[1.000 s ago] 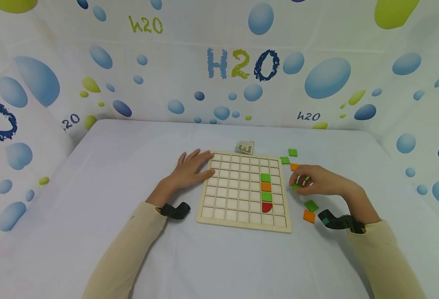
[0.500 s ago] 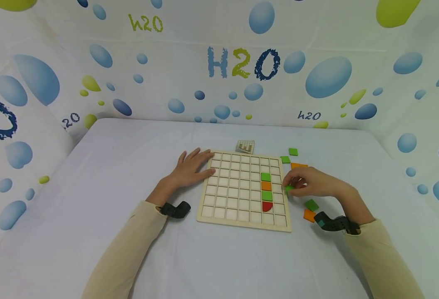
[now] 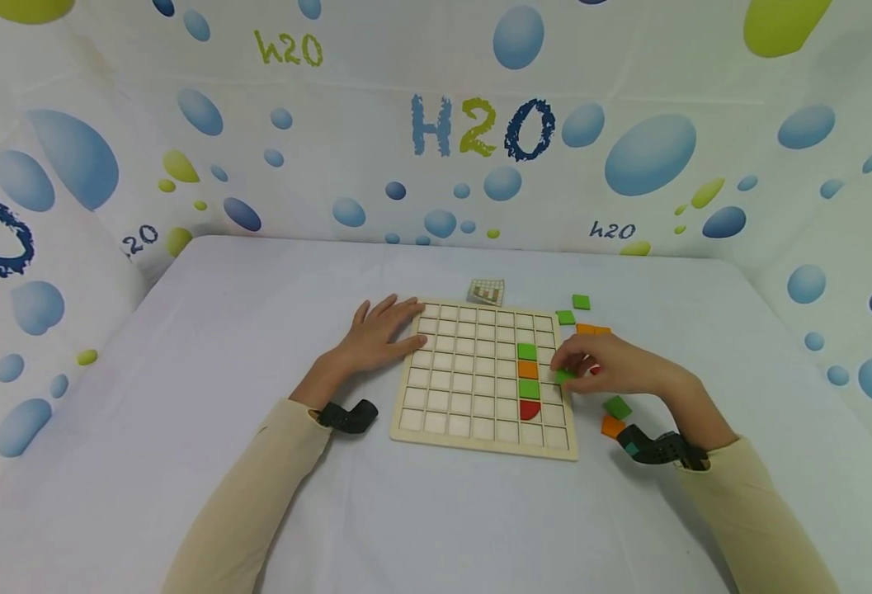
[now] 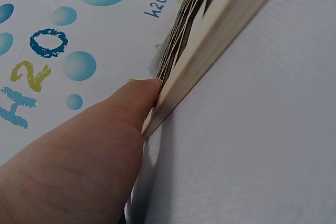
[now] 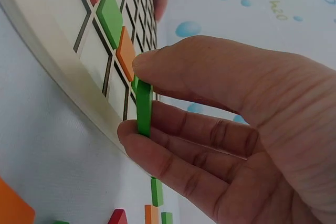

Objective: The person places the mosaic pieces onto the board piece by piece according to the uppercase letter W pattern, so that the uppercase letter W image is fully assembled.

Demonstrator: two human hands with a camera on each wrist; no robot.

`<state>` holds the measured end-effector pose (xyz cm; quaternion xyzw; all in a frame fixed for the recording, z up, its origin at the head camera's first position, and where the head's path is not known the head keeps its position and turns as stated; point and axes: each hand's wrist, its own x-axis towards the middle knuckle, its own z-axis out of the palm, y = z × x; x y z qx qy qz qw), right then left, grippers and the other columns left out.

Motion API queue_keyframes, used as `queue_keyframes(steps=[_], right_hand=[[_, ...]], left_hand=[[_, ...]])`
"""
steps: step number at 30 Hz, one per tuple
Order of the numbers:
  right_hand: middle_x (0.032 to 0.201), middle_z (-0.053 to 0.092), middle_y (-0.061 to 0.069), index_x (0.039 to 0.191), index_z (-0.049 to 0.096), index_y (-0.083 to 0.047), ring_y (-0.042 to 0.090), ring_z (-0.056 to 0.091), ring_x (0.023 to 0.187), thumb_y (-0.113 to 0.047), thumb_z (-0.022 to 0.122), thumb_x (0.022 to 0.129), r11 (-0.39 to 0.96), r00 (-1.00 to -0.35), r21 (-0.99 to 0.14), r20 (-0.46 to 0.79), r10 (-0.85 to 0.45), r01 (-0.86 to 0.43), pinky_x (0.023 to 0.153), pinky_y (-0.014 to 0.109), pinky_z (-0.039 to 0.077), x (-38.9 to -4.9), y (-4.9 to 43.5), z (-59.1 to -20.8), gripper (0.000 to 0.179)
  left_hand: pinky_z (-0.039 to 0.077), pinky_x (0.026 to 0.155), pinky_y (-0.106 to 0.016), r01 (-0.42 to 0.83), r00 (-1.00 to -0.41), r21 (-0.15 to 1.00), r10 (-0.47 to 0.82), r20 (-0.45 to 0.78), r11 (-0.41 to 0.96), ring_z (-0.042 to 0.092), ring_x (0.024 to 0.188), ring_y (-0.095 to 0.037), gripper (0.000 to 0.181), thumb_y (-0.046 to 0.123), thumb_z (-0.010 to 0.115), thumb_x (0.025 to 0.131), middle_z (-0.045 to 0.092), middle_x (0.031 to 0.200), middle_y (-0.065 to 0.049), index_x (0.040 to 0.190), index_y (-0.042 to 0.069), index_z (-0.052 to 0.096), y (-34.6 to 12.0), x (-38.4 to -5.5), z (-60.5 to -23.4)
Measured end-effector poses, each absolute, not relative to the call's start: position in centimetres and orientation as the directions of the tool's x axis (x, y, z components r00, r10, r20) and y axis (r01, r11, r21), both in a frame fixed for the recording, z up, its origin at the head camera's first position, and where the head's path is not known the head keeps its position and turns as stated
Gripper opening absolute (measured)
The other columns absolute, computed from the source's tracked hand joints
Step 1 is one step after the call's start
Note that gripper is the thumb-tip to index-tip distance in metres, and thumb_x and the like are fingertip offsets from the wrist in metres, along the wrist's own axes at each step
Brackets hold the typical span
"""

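Observation:
A pale wooden grid board point(image 3: 473, 449) lies on the white-covered table. One of its right-hand columns holds a green tile point(image 3: 527, 351), an orange tile point(image 3: 528, 370), another green tile point(image 3: 528, 389) and a red piece with a rounded corner point(image 3: 530, 410). My left hand point(image 3: 379, 337) rests along the board's left side, fingers spread; in the left wrist view the thumb point(image 4: 142, 95) touches the frame. Over the board's right edge, my right hand point(image 3: 610, 363) pinches a green square tile point(image 5: 144, 107) between thumb and fingertips, tilted on edge in the right wrist view.
A small card with a printed grid point(image 3: 487, 291) lies behind the board. Right of the board are loose green tiles point(image 3: 581, 302), orange tiles point(image 3: 593, 329), and nearer me a green tile point(image 3: 617, 407) overlapping an orange one point(image 3: 613, 426). A red piece point(image 3: 595, 370) shows under the right hand.
My right hand has picked the green tile off the table and carried it left to the board's right edge, uncovering a red piece and more orange. My left hand stays put.

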<state>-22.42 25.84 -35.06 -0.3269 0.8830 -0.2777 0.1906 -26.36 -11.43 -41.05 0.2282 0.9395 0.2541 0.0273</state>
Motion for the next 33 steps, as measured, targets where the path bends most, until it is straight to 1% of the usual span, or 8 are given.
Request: queue_keyframes(steps=[5,10,16,23,28,33], right_hand=[[0.102,0.064,0.003,0.107,0.065,-0.002,0.015,0.06,0.088,-0.011,0.071,0.089,0.624,-0.707,-0.622,-0.156,-0.69,-0.473,0.083,0.03,0.055,-22.1,25.5,-34.5,0.021],[0.103,0.063,0.002,0.106,0.066,-0.004,0.015,0.06,0.088,-0.012,0.071,0.089,0.623,-0.7,-0.616,-0.158,-0.697,-0.481,0.081,0.028,0.054,-21.9,25.3,-34.4,0.02],[0.103,0.063,0.0,0.106,0.067,-0.006,0.015,0.059,0.087,-0.01,0.071,0.089,0.597,-0.679,-0.607,-0.125,-0.724,-0.525,0.078,0.027,0.054,-22.0,24.9,-34.8,0.018],[0.101,0.064,-0.004,0.105,0.068,-0.01,0.012,0.058,0.085,-0.016,0.072,0.089,0.599,-0.669,-0.572,-0.114,-0.734,-0.56,0.077,0.028,0.053,-21.8,24.1,-35.2,0.018],[0.098,0.063,-0.005,0.103,0.068,-0.012,0.013,0.056,0.084,-0.014,0.073,0.088,0.586,-0.661,-0.567,-0.094,-0.744,-0.579,0.076,0.028,0.052,-21.7,23.6,-35.5,0.016],[0.098,0.062,-0.005,0.104,0.068,-0.012,0.014,0.056,0.085,-0.013,0.072,0.089,0.581,-0.651,-0.572,-0.104,-0.752,-0.58,0.077,0.03,0.052,-21.5,23.2,-35.8,0.016]], left_hand=[[-0.004,0.116,-0.057,0.408,-0.897,0.492,0.439,0.057,0.769,0.01,0.15,-0.032,0.064,0.042,0.055,0.098,0.028,0.16,-0.009,0.151,0.013,0.036,-11.4,-26.3,-41.0],[-0.004,0.116,-0.057,0.406,-0.897,0.495,0.437,0.056,0.769,0.011,0.15,-0.032,0.064,0.043,0.054,0.098,0.029,0.159,-0.008,0.151,0.013,0.036,-11.4,-26.3,-40.9],[-0.004,0.116,-0.058,0.408,-0.896,0.494,0.441,0.055,0.768,0.01,0.15,-0.032,0.064,0.042,0.054,0.098,0.028,0.159,-0.009,0.151,0.013,0.036,-11.4,-26.3,-40.8],[-0.004,0.116,-0.057,0.405,-0.895,0.5,0.443,0.048,0.765,0.01,0.15,-0.032,0.064,0.043,0.054,0.098,0.028,0.16,-0.008,0.152,0.013,0.036,-11.5,-26.3,-40.7],[-0.004,0.116,-0.057,0.408,-0.894,0.505,0.445,0.052,0.761,0.01,0.15,-0.032,0.064,0.043,0.054,0.098,0.028,0.16,-0.008,0.152,0.013,0.036,-11.5,-26.3,-40.7],[-0.003,0.116,-0.058,0.413,-0.892,0.503,0.447,0.057,0.759,0.011,0.149,-0.034,0.064,0.042,0.054,0.098,0.028,0.159,-0.009,0.151,0.013,0.036,-11.5,-26.4,-40.8]])
